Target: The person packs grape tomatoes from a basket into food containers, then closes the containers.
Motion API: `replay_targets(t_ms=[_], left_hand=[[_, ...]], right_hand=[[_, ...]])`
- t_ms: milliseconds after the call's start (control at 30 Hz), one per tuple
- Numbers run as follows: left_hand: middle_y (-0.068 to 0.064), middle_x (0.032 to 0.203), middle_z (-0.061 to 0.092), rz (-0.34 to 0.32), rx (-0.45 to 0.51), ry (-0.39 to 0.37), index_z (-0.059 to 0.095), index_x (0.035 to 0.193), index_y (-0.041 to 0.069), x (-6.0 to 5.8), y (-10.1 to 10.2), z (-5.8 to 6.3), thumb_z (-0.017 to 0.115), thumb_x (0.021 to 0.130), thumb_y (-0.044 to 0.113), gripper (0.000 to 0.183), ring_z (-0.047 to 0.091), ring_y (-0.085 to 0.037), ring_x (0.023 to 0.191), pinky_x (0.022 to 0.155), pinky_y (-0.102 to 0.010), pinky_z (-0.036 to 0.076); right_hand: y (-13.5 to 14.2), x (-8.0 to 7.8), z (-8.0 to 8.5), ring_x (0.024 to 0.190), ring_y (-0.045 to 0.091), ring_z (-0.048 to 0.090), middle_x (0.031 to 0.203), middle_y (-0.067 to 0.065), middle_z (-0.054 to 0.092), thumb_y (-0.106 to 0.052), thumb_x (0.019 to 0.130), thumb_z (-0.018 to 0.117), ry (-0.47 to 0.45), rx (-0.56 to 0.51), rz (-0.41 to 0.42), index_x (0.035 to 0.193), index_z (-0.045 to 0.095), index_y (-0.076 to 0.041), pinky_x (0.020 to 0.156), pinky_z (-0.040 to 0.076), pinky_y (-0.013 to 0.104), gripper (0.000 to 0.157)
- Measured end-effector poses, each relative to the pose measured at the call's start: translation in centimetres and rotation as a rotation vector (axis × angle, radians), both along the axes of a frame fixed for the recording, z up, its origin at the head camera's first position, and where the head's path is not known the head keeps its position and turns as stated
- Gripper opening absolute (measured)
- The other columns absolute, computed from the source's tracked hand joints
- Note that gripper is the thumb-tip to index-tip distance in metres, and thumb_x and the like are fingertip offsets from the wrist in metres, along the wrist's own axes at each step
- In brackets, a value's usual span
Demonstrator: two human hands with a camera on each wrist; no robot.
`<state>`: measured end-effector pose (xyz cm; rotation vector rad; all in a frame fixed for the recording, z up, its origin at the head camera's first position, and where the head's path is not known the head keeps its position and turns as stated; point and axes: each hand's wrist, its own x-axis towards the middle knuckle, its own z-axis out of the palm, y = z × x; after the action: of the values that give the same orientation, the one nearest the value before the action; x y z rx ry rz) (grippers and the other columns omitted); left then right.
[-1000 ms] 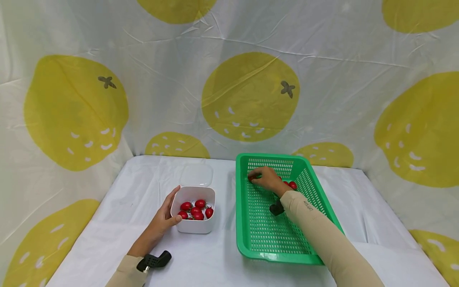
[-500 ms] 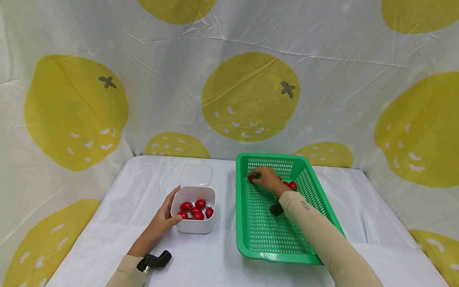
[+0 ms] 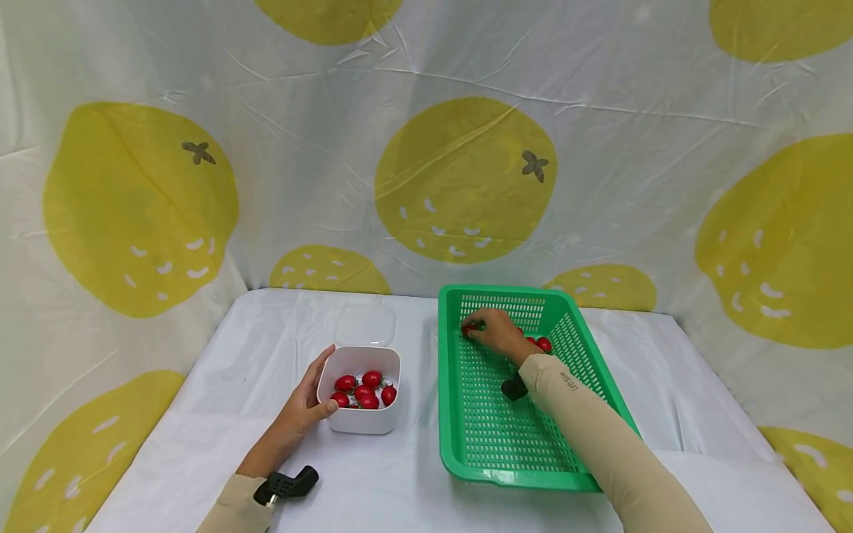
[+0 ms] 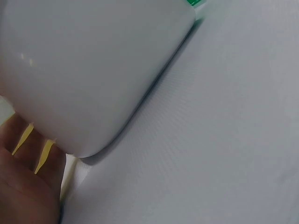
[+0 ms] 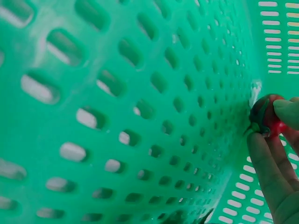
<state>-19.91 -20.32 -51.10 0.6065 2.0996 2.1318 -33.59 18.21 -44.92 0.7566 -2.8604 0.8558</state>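
Observation:
In the head view a white square tub with several red cherry tomatoes inside stands on the left. My left hand holds its left side, thumb near the front rim and fingers along the wall. To the right, my right hand reaches into the far left part of a green plastic basket. Thumb and fingertips pinch one cherry tomato with a green stem in the right wrist view, close to the basket's wall.
More cherry tomatoes lie in the basket's far right part, some hidden behind the right hand and wrist. A clear lid lies behind the tub on the white cloth. A lemon-print curtain hangs behind the table.
Very little differs. The right hand and forearm have shifted slightly while the fingers stay at the same tomato. The left hand and the tub have not moved.

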Motion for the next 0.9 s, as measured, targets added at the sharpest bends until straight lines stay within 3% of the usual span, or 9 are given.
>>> replay_targets(t_ms=[600, 900], left_hand=[[-0.012, 0.157, 0.019, -0.004, -0.003, 0.012, 0.014, 0.155, 0.024, 0.2, 0.1, 0.3, 0.062, 0.089, 0.013, 0.083, 0.019, -0.036, 0.140, 0.104, -0.021, 0.035], [-0.009, 0.158, 0.016, 0.005, -0.016, -0.005, 0.013, 0.155, 0.025, 0.4, 0.2, 0.5, 0.063, 0.090, 0.016, 0.083, 0.017, -0.034, 0.142, 0.102, -0.022, 0.036]], right_hand=[[0.0, 1.6, 2.1, 0.097, 0.028, 0.065, 0.106, 0.010, 0.070, -0.005, 0.087, 0.070, 0.044, -0.106, 0.051, 0.109, 0.072, -0.005, 0.086, 0.051, 0.048, 0.022], [-0.4, 3.2, 4.0, 0.100, 0.020, 0.063, 0.106, 0.000, 0.070, -0.015, 0.088, 0.071, -0.019, -0.157, 0.038, 0.112, 0.072, -0.015, 0.087, 0.051, 0.043, 0.023]])
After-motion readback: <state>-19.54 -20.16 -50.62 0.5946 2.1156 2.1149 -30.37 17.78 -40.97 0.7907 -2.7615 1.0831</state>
